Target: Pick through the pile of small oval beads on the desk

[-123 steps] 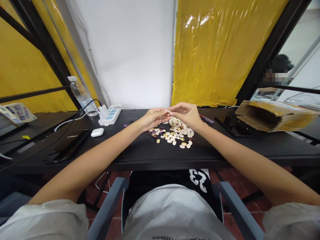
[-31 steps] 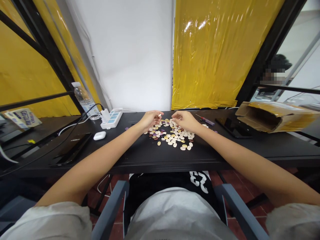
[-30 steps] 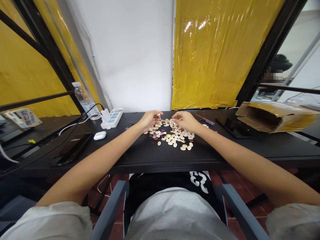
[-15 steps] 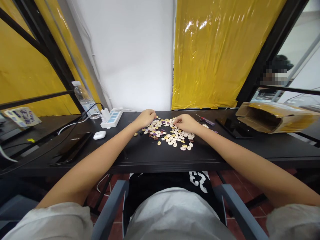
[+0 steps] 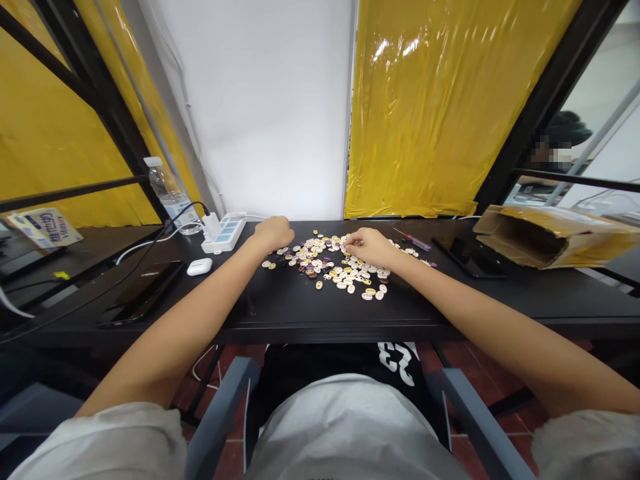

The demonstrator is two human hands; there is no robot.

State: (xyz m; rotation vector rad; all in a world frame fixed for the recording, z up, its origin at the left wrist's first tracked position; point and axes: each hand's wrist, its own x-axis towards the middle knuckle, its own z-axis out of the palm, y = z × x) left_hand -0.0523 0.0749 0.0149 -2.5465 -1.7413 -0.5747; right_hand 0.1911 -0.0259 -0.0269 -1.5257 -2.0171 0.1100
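Small oval buttons (image 5: pixel 356 275) lie in a loose spread on the black table, mostly cream and yellow, with some purple, brown and black ones. My left hand (image 5: pixel 274 233) is closed at the far left edge of the spread, its fingers curled under and hidden from me. Over the back of the spread, my right hand (image 5: pixel 371 247) has its fingertips pinched together just above or among the buttons. Whatever either hand holds is too small or too hidden to make out.
A screwdriver (image 5: pixel 417 242), a black tablet (image 5: pixel 470 259) and an open cardboard box (image 5: pixel 545 237) are to the right. To the left are a power strip (image 5: pixel 225 233), a white earphone case (image 5: pixel 199 267), a dark phone (image 5: pixel 143 290) and a water bottle (image 5: pixel 173 197).
My left hand has moved left, off the back of the spread, uncovering buttons there. My right hand has shifted only slightly left and stays pinched.
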